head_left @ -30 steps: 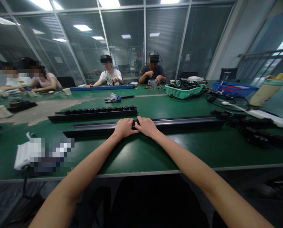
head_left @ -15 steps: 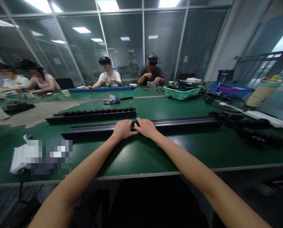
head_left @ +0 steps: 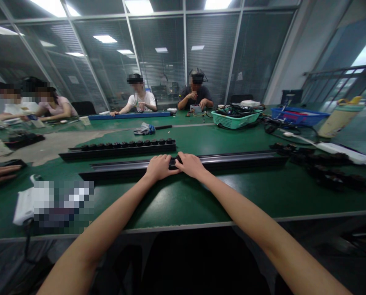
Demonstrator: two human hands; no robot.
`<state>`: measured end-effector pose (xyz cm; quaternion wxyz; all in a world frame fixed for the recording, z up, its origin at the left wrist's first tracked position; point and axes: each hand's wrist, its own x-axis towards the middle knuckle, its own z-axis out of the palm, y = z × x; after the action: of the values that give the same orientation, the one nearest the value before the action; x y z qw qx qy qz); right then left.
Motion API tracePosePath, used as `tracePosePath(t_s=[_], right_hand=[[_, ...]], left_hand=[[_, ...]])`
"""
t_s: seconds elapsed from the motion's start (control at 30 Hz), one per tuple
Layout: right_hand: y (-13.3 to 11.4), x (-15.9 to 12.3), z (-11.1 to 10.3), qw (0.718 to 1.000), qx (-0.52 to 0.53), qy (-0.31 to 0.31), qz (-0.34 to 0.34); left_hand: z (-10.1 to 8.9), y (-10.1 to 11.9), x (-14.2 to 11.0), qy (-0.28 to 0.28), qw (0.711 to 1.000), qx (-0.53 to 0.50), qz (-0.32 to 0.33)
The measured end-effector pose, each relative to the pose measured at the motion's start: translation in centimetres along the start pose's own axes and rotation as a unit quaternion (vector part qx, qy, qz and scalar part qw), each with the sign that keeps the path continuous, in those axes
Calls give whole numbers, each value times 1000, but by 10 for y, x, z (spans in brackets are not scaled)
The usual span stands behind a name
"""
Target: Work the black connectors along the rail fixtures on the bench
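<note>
from my remote seat, left hand (head_left: 159, 167) and right hand (head_left: 190, 164) have fingers pinching a small black part (head_left: 172, 163) at the rail (head_left: 241, 161), roughly parallel to the bench (head_left: 177, 209)'s near edge; i'd press evenly.

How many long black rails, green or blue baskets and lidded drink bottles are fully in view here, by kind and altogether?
Long, straight black rails: 2 (near rail with the left hand and right hand on it; far rail topped with small black pieces)
Open plastic baskets: 2 (mint-green basket, blue basket)
Tall cream lidded bottle: 1
Total: 5
</note>
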<state>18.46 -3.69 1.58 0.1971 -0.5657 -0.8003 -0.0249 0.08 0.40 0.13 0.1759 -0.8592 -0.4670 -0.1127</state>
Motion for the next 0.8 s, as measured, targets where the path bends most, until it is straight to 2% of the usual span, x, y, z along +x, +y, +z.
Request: tracePosePath(t_s=[0.63,0.8], right_hand=[[16,1,2,1000,25,9,15],[34,14,-7,995,84,-57,-20]], left_hand=[[-1,2,0,-2,1000,3,-6],[-4,3,0,-6,1000,4,-4]])
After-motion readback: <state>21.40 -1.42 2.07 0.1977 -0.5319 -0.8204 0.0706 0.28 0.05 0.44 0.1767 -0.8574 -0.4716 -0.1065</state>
